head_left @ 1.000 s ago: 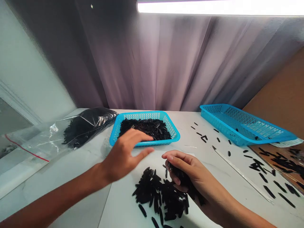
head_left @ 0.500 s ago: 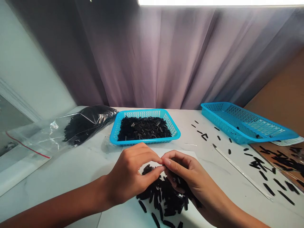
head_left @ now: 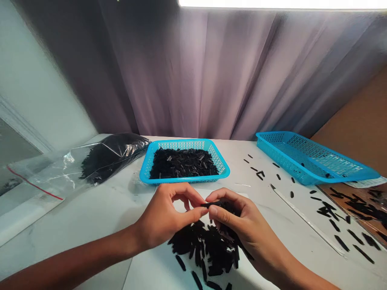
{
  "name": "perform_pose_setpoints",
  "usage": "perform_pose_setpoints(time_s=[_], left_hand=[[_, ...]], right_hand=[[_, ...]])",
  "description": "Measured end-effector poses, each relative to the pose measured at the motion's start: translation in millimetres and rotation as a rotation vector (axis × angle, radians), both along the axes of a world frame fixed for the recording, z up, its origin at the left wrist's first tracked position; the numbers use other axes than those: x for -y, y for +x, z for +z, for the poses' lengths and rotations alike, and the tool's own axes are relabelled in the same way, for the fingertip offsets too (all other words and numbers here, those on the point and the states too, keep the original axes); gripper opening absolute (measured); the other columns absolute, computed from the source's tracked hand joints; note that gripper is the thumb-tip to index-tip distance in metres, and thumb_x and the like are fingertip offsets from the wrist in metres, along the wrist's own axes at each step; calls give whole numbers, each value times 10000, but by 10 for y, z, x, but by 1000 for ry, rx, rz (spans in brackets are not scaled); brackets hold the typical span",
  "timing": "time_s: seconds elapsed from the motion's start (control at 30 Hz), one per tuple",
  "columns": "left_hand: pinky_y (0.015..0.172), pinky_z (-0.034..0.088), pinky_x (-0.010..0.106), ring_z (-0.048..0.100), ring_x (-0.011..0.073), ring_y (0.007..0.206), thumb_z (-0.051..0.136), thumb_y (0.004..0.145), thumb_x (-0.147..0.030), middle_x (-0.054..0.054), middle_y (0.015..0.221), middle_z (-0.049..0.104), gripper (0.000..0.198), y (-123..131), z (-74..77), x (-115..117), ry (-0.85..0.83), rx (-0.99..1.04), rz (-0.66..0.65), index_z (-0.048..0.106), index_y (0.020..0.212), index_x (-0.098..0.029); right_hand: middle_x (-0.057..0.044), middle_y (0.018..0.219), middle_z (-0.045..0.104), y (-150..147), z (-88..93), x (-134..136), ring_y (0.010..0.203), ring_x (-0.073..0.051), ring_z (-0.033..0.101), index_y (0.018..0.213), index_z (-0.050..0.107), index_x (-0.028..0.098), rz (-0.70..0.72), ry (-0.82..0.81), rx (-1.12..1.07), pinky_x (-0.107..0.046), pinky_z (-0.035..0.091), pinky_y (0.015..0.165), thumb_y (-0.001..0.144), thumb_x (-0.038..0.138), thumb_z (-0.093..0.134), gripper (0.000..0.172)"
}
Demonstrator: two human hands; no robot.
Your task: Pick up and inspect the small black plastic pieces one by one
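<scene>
Both hands meet over a pile of small black strips [head_left: 193, 241] lying on a white sheet [head_left: 145, 264]. Between thumb and fingertips, my left hand [head_left: 169, 213] pinches the end of one black strip [head_left: 208, 204]. My right hand [head_left: 242, 221] is closed around several more black strips, and its thumb and index finger touch the other end of that same strip. The strips in the right palm are partly hidden by the fingers. Just behind the hands stands a blue basket [head_left: 185, 180] filled with similar black strips.
At the left lies a clear zip bag [head_left: 111, 155] of black pieces. Another blue basket [head_left: 293, 169], holding a few pieces, sits at the right. A thin white pen-like tool [head_left: 308, 219] and scattered strips lie on the white table [head_left: 290, 245], beside brown cardboard [head_left: 338, 201].
One black strip now shows between the fingertips, where before the fingers covered it. My left fingers have spread a little and the hands have shifted slightly.
</scene>
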State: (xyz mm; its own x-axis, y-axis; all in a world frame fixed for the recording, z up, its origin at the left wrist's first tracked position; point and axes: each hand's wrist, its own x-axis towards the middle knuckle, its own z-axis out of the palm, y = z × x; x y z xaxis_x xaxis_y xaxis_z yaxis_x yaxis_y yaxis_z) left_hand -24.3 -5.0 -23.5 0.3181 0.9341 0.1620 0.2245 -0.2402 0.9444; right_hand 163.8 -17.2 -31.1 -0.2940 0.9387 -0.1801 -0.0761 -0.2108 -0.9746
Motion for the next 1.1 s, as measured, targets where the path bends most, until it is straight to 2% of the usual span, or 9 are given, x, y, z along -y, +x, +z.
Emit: perform_pose_setpoints(time_s=[0.27,0.53,0.67,0.83,1.1], left_hand=[[681,566,259,671,141,725,764,774,-202,35,770,722,90,-27,-58,-47,-177,130,-35,692,776,-148],[711,560,230,680,122,751,777,767,-187,15,788,721,99,-8,-43,-33,-224,176,-37,688,799,-158],[720,560,247,681,132,759,772,778,-202,19,789,722,92,-17,-61,-33,-166,161,-12,692,795,-159],[704,539,237,670,133,754,786,772,-230,17,780,721,104,-20,-65,-30,-115,145,24,707,790,-164],[745,522,223,674,130,783,815,765,-319,11,795,748,149,-27,-7,-38,-267,159,19,760,782,-182]], right_hand=[[21,627,507,29,-15,-56,570,-113,377,818,725,174,-66,61,137,-249,259,480,788,533,745,360],[33,624,507,9,12,-25,538,-83,355,727,651,166,9,-85,-23,-229,246,469,818,503,728,357],[38,638,514,21,12,-28,546,-83,373,796,673,171,7,-53,8,-225,267,481,811,457,752,297],[29,649,514,44,-4,-35,559,-91,378,823,700,172,-2,3,80,-230,263,480,808,467,752,300],[26,634,512,46,-1,-40,577,-107,406,839,722,176,-58,93,134,-241,283,496,775,525,761,357]])
